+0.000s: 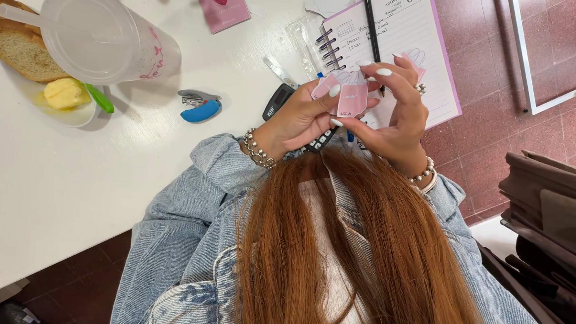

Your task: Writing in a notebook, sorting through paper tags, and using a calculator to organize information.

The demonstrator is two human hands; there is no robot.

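Above the table's [54,184] right edge, both hands meet over a spiral planner [403,37]. The left hand [299,120] and the right hand [400,115] together hold a small pink card pack [350,97], upright and lifted off the table. The left fingers [323,95] press its left side, thumb against the lower edge; the right fingers [386,74] curl narrowly over its top and right side, with a second pink piece [414,60] showing behind them. Both hands are closed on the pack, neither spread wide.

Under the left hand a dark calculator [279,102] lies partly hidden. A black pen [372,23] rests along the planner's page. Toward the table's middle, well apart from the hands, sits a small blue stapler [200,107]. Near the far left corner a frosted plastic cup [112,41] with a straw lies tipped, just beside a plate [76,115] carrying toast [18,43], a lump of butter [64,94] and a green knife handle [100,99]. A pink packet [225,10] lies at the far edge.

Beaded bracelets circle both wrists, and denim sleeves and long reddish hair fill the near view. Off the table's right edge, brown bags [545,212] stand on the red floor.
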